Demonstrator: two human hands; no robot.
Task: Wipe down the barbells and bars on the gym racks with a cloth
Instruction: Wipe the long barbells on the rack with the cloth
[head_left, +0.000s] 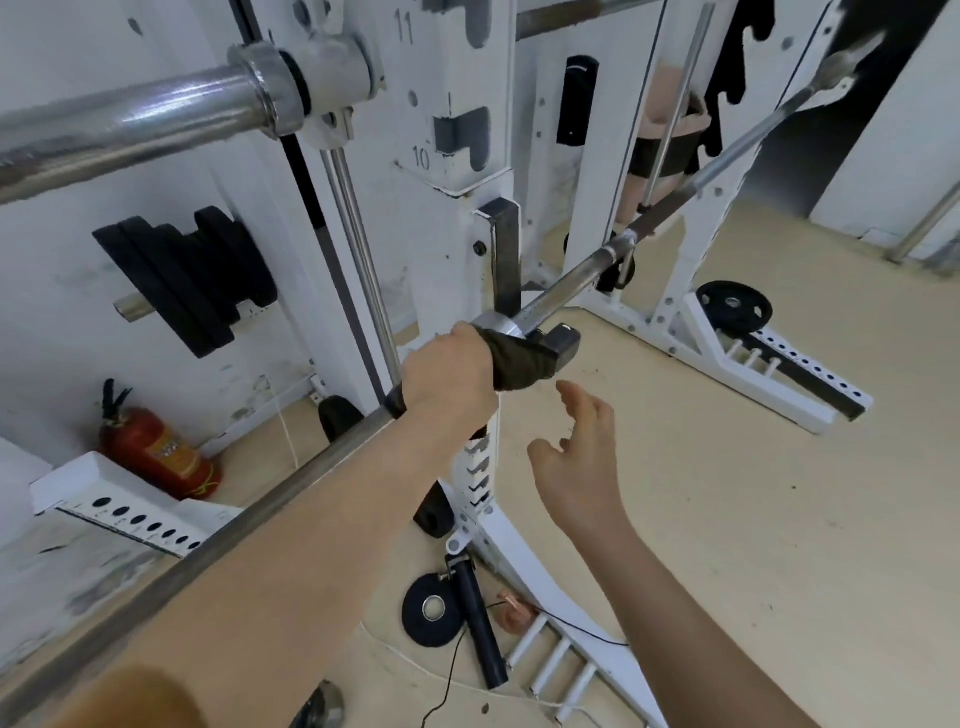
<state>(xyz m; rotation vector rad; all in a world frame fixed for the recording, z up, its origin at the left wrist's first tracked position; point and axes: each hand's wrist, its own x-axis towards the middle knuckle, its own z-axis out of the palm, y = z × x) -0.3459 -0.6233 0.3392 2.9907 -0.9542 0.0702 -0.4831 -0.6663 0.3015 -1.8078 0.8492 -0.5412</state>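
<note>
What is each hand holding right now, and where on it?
Left hand grips the dark cloth, wrapped round the lower barbell at its collar. Right hand is open, holding nothing.

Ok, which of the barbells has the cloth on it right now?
The lower barbell, slanting up to the right: the left hand grips the dark cloth round it. The thick chrome barbell above is bare.

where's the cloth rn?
Head view, centre: the dark cloth is wrapped round the barbell beside the white rack upright, gripped by the left hand; the right hand hovers open below it.
</note>
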